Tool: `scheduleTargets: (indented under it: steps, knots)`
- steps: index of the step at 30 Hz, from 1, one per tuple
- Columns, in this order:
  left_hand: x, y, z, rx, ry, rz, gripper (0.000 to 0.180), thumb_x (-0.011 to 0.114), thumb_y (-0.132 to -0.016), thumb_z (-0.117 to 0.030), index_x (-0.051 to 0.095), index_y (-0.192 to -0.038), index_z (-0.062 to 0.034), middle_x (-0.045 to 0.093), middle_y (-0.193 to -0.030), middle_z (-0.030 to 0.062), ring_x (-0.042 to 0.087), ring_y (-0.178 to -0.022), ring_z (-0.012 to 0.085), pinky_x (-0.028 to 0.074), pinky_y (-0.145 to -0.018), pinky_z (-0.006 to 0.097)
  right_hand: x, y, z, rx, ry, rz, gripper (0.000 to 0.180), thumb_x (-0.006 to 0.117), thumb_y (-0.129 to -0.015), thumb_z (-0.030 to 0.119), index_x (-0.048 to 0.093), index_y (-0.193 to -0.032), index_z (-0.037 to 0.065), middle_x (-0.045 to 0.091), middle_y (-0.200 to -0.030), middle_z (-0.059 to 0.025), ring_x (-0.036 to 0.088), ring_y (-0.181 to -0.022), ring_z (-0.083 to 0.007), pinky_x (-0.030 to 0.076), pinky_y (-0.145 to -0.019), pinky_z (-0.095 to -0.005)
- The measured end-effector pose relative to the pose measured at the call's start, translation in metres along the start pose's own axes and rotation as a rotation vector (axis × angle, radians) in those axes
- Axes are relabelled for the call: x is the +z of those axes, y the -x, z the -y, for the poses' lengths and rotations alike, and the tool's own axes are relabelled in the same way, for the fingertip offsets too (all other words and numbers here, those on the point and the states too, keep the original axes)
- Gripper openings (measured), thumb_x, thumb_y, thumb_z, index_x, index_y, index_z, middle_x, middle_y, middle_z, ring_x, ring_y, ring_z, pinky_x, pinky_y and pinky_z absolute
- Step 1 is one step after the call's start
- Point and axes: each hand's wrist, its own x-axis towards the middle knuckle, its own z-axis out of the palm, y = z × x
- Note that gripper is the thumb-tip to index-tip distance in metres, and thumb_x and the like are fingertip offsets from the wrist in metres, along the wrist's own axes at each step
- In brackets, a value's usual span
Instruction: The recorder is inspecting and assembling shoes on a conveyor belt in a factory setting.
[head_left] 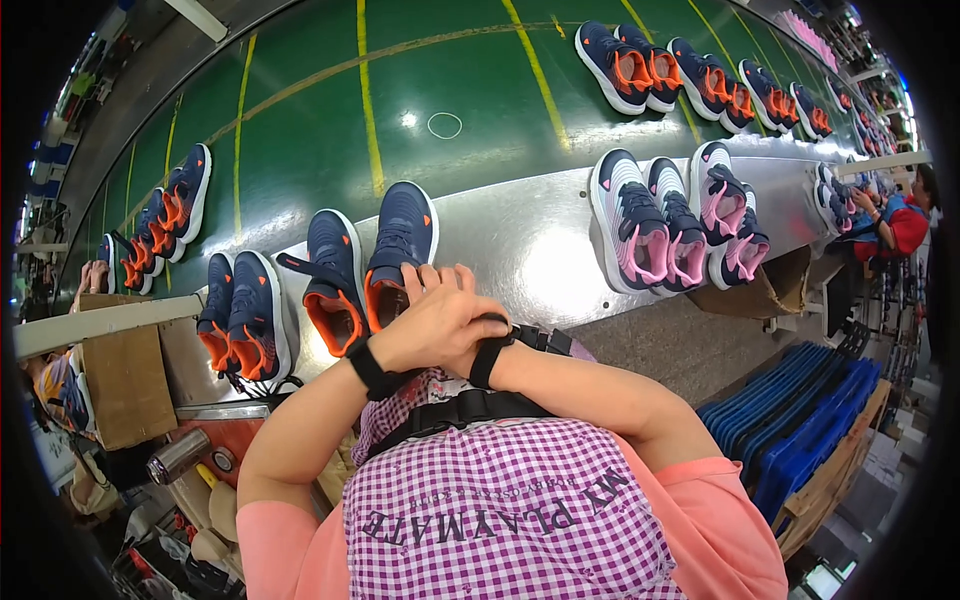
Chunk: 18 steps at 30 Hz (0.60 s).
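My left hand (pixel 432 325) lies across my right hand at the wrist. Its fingers close on the black wristband (pixel 488 358) of my right arm, a loop of which stands up there. Mostly covered, my right hand (pixel 438 277) shows only stretched fingers, apart, over the heel of a navy shoe (pixel 405 225) with orange lining; whether they touch it I cannot tell. Left of it stands the matching navy shoe (pixel 334 250), its strap loose to one side. Another navy pair (pixel 255 305) is further left.
Pink-lined shoes (pixel 640 215) stand right on the metal ledge (pixel 520 215). Beyond runs a green conveyor belt (pixel 300 110) carrying navy-orange pairs (pixel 625 70). A cardboard box (pixel 125 385) and a steel flask (pixel 180 455) are left, blue racks (pixel 800 420) right. A co-worker (pixel 900 228) sits far right.
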Motion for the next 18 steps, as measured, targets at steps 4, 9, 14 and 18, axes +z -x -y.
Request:
scheduleTargets:
  steps: [4,9,14,18]
  knots:
    - [0.017,-0.013,-0.004,-0.218,-0.309,-0.168,0.015,0.056,-0.089,-0.024,0.068,-0.093,-0.0161,0.061,-0.090,0.0161,0.050,-0.089,0.0337,0.032,-0.085,0.048,-0.001,0.003,-0.006,0.016,0.006,-0.008,0.064,0.052,-0.080,0.030,0.040,-0.134,-0.001,0.050,-0.112,-0.0195,0.050,-0.097,-0.0299,0.034,-0.091,-0.0502]
    - [0.022,-0.015,0.006,-0.209,0.060,-0.324,0.016,0.055,-0.089,-0.024,0.067,-0.093,-0.0142,0.060,-0.069,0.0114,0.059,-0.076,0.0290,0.034,-0.083,0.047,0.004,0.003,0.002,0.021,0.001,-0.013,0.063,0.052,-0.080,0.029,0.041,-0.133,-0.002,0.051,-0.110,-0.0192,0.050,-0.096,-0.0299,0.035,-0.090,-0.0499]
    - [0.019,-0.024,0.008,-0.268,0.115,-0.245,0.014,0.055,-0.089,-0.020,0.067,-0.094,-0.0138,0.059,-0.062,0.0072,0.060,-0.063,0.0229,0.036,-0.082,0.046,0.002,0.008,0.000,0.001,-0.006,-0.016,0.062,0.053,-0.079,0.028,0.042,-0.132,-0.002,0.051,-0.108,-0.0189,0.051,-0.095,-0.0300,0.035,-0.089,-0.0496]
    - [0.016,-0.021,-0.003,-0.254,0.071,-0.166,0.014,0.054,-0.090,-0.018,0.066,-0.096,-0.0152,0.059,-0.062,0.0054,0.060,-0.063,0.0199,0.039,-0.078,0.041,0.003,0.008,-0.002,-0.005,-0.002,-0.019,0.061,0.053,-0.079,0.027,0.043,-0.131,-0.003,0.052,-0.106,-0.0187,0.051,-0.094,-0.0300,0.036,-0.088,-0.0494]
